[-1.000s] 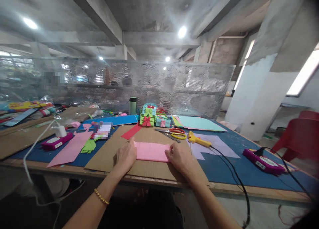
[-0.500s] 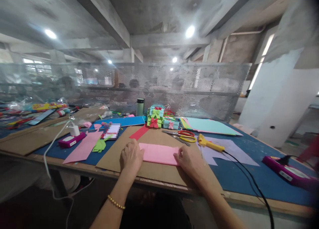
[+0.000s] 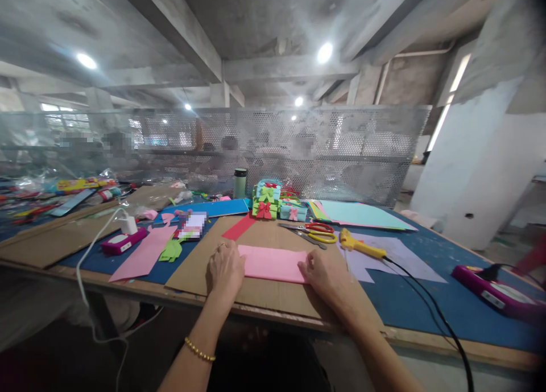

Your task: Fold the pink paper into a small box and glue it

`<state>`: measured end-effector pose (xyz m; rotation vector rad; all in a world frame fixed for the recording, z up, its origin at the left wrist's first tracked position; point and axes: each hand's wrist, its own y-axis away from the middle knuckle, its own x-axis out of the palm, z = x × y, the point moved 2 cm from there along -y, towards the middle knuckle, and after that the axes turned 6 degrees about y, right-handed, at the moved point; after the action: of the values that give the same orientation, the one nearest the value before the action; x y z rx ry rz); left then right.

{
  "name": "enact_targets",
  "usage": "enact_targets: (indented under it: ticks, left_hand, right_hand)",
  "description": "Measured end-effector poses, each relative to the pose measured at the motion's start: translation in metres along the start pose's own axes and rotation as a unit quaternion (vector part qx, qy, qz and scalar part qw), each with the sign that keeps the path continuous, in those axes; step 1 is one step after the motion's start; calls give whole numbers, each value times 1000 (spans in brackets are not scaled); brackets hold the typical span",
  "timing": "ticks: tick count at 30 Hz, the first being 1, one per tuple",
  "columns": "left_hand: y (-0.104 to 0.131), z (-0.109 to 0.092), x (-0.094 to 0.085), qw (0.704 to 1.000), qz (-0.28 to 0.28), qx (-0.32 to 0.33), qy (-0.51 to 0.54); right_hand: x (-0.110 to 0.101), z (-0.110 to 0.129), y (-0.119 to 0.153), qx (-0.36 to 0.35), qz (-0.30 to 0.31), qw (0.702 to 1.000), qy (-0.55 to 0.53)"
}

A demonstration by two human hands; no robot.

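Both hands [image 3: 227, 268] [image 3: 326, 275] grip the folded pink sheet [image 3: 273, 263].

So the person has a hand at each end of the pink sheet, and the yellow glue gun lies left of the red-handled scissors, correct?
Not quite: the head view shows the yellow glue gun right of the red-handled scissors. The left hand and right hand are at the ends of the pink sheet.
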<state>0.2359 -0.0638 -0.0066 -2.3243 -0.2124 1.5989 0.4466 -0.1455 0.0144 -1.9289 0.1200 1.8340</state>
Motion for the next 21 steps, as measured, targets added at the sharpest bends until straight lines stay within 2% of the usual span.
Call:
enact_targets:
  ticks: [12, 21]
  left_hand:
    - [2, -1, -3, 1000, 23, 14, -4]
    - [3, -2, 2, 998, 12, 48, -26]
  right_hand:
    - [21, -9, -8, -18, -20, 1000, 8]
    - [16, -7, -3, -28, -30, 999, 8]
